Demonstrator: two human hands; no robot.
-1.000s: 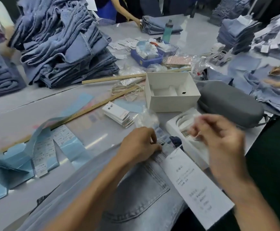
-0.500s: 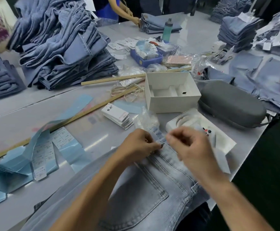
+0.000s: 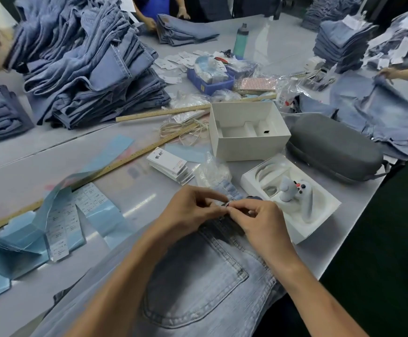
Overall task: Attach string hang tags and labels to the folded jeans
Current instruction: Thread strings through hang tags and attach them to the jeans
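Head view: pair of light-blue washed denim jeans point(image 3: 198, 283) lies flat at near table edge, back pocket up, waistband twd table centre. Both hands meet at the waistband. Left hand point(image 3: 193, 210) has fingers curled, thumb + forefinger pinched together on smth small at the band; right hand point(image 3: 254, 220) likewise curled, fingertips pinching at same spot, the two hands touching tip to tip. What exactly they pinch is too small/blurred to tell, poss. a string or loop. Crinkled clear plastic bag point(image 3: 212, 171) w/ small pale labels just beyond the hands. Stack of white card hang tags point(image 3: 171, 164) w/ black print left of that bag. Bundle of beige strings point(image 3: 188, 130) further back, lying over a long wooden ruler point(image 3: 130, 159). Strips of pale-blue label backing paper point(image 3: 59, 215) w/ white printed stickers at left. Open white cardboard box point(image 3: 249, 132) mid-table; white moulded tray point(image 3: 293, 198) holding a pale controller, right of hands; grey oval zip case point(image 3: 331, 147) behind it. Big heap of blue jeans point(image 3: 86, 59) far left.
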